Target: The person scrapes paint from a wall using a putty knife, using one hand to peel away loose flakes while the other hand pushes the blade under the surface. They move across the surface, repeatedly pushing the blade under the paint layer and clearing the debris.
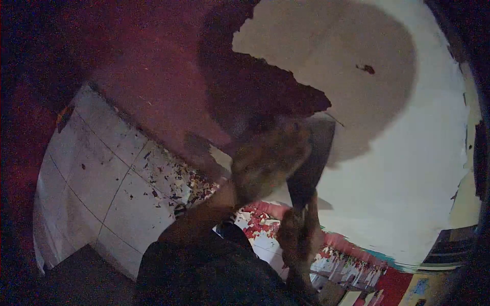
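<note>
My right hand is closed around the lower end of a scraper with a wide dark blade. The blade stands upright against the wall, its top end by the torn edge of a dark red wall coating. Higher up and to the left, my left hand lies against or right beside the blade; dimness and blur hide how its fingers are bent. Right of the tool the wall surface is bare and pale, with one small red scrap left on it.
Flakes are scattered on the tiled floor along the wall's foot. More red and white peelings lie below my hands. My dark-clothed leg fills the lower middle. Striped dark items stand at the lower right.
</note>
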{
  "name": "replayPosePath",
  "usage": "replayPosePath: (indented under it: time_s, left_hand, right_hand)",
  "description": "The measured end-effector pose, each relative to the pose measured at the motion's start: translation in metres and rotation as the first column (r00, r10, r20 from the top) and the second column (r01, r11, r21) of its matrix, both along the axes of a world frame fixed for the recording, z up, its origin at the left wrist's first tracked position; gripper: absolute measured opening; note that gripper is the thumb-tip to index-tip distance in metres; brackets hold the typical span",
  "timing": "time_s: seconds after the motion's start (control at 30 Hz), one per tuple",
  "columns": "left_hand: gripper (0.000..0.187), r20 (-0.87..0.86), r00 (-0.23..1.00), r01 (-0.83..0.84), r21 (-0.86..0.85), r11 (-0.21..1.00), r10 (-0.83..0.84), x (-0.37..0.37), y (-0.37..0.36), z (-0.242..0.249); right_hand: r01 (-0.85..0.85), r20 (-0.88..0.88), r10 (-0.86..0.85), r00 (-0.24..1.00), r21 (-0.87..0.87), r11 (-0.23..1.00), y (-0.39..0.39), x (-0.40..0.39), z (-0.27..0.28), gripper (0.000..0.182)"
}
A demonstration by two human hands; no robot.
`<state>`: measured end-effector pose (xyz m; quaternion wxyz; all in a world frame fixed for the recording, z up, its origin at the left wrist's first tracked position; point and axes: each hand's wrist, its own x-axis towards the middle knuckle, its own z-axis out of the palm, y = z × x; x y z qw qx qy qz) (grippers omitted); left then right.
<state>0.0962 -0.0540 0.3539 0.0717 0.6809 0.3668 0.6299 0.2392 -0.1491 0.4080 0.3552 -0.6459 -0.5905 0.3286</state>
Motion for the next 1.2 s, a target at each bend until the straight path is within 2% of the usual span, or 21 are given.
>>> replayPosePath:
  time_s: [0.03, 0.07, 0.13, 0.2, 0.23, 0.27, 0.33, 0.37, 0.47, 0.5, 0.6, 0.63, 0.7, 0.77, 0.87, 0.93, 0.97, 1.03, 1.1, 1.17, 1.2]
  left_hand:
    - [0.031, -0.072, 0.993, -0.088, 0.028, 0.996, 0.090, 0.003, -0.007, 0.003]
    - [0.029, -0.162, 0.972, -0.164, 0.050, 0.985, 0.170, 0.007, -0.010, 0.004]
    - [0.026, -0.245, 0.948, -0.194, 0.067, 0.979, 0.204, 0.010, -0.012, 0.005]
    - [0.022, -0.252, 0.941, -0.209, 0.094, 0.973, 0.226, 0.014, -0.019, 0.007]
    - [0.020, -0.236, 0.945, -0.205, 0.111, 0.972, 0.226, 0.015, -0.022, 0.008]
    - [0.023, -0.220, 0.940, -0.228, 0.160, 0.960, 0.260, 0.009, -0.017, 0.010]
    - [0.029, -0.181, 0.928, -0.277, 0.247, 0.928, 0.326, -0.004, -0.005, 0.013]
    - [0.032, -0.157, 0.925, -0.295, 0.275, 0.915, 0.346, -0.008, -0.001, 0.011]
    - [0.038, -0.110, 0.929, -0.305, 0.315, 0.899, 0.354, -0.006, -0.004, 0.008]
    - [0.038, -0.121, 0.938, -0.278, 0.300, 0.913, 0.325, -0.004, -0.001, 0.003]
    - [0.039, -0.134, 0.953, -0.231, 0.266, 0.936, 0.273, 0.004, 0.014, -0.005]
    - [0.039, -0.142, 0.949, -0.237, 0.271, 0.933, 0.282, 0.003, 0.019, -0.004]
    - [0.039, -0.157, 0.943, -0.245, 0.275, 0.930, 0.294, 0.001, 0.016, 0.003]
    - [0.039, -0.171, 0.947, -0.223, 0.256, 0.941, 0.271, 0.004, 0.016, 0.003]
    - [0.040, -0.210, 0.939, -0.220, 0.246, 0.944, 0.273, 0.008, 0.012, 0.004]
    - [0.040, -0.271, 0.923, -0.218, 0.221, 0.951, 0.274, 0.015, 0.008, 0.008]
    - [0.040, -0.326, 0.905, -0.214, 0.204, 0.955, 0.273, 0.018, 0.006, 0.009]
    - [0.041, -0.447, 0.849, -0.215, 0.197, 0.957, 0.282, 0.019, 0.001, 0.015]
    - [0.043, -0.479, 0.830, -0.219, 0.193, 0.957, 0.286, 0.016, -0.004, 0.028]
    - [0.048, -0.424, 0.766, -0.366, 0.330, 0.870, 0.483, 0.010, -0.014, 0.040]
    - [0.048, -0.406, 0.838, -0.275, 0.266, 0.924, 0.366, 0.012, -0.018, 0.040]
  right_hand:
    - [-0.078, 0.075, 0.083, 0.994, -0.060, 0.995, -0.006, 0.024, -0.006, 0.045]
    - [-0.084, 0.088, 0.087, 0.992, -0.044, 0.996, -0.007, 0.019, 0.001, 0.044]
    - [-0.095, 0.114, 0.095, 0.989, -0.012, 0.995, -0.009, 0.009, 0.014, 0.042]
    - [-0.105, 0.351, 0.090, 0.932, 0.025, 0.994, -0.018, 0.000, 0.035, 0.041]
    - [0.026, 0.005, -0.025, 1.000, -0.172, 0.985, -0.020, 0.008, 0.030, 0.042]
    - [0.077, -0.314, -0.211, 0.926, -0.390, 0.917, -0.013, 0.018, 0.020, 0.043]
    - [-0.007, -0.372, -0.094, 0.923, -0.261, 0.965, 0.005, 0.021, 0.000, 0.045]
    - [-0.130, -0.052, 0.132, 0.990, 0.040, 0.991, 0.008, 0.015, -0.013, 0.046]
    - [-0.262, 0.081, 0.268, 0.960, -0.083, 0.962, 0.003, 0.019, -0.014, 0.049]
    - [-0.239, -0.024, 0.247, 0.969, -0.365, 0.900, 0.006, 0.040, -0.013, 0.051]
    - [-0.094, -0.210, 0.057, 0.976, -0.172, 0.981, 0.005, 0.024, -0.018, 0.054]
    - [-0.125, -0.153, 0.116, 0.981, -0.049, 0.991, 0.010, 0.010, -0.017, 0.053]
    - [-0.063, -0.166, 0.055, 0.985, -0.042, 0.997, 0.009, 0.003, 0.002, 0.050]
    - [0.103, -0.302, -0.192, 0.934, -0.287, 0.952, 0.015, -0.008, 0.022, 0.050]
    - [0.056, -0.519, -0.316, 0.794, -0.456, 0.888, 0.023, 0.013, 0.001, 0.057]
    - [0.022, -0.500, -0.274, 0.822, -0.453, 0.891, 0.020, 0.031, -0.005, 0.059]
    - [0.012, -0.410, -0.202, 0.890, -0.421, 0.907, 0.021, 0.032, -0.001, 0.060]
    - [-0.020, -0.397, -0.169, 0.902, -0.430, 0.903, 0.025, 0.029, 0.002, 0.062]
    - [-0.058, -0.532, -0.271, 0.802, -0.521, 0.852, 0.029, 0.045, -0.001, 0.065]
    - [-0.109, -0.605, -0.393, 0.693, -0.626, 0.772, 0.026, 0.042, 0.013, 0.068]
    - [-0.150, -0.614, -0.445, 0.652, -0.680, 0.718, 0.027, 0.030, 0.028, 0.069]
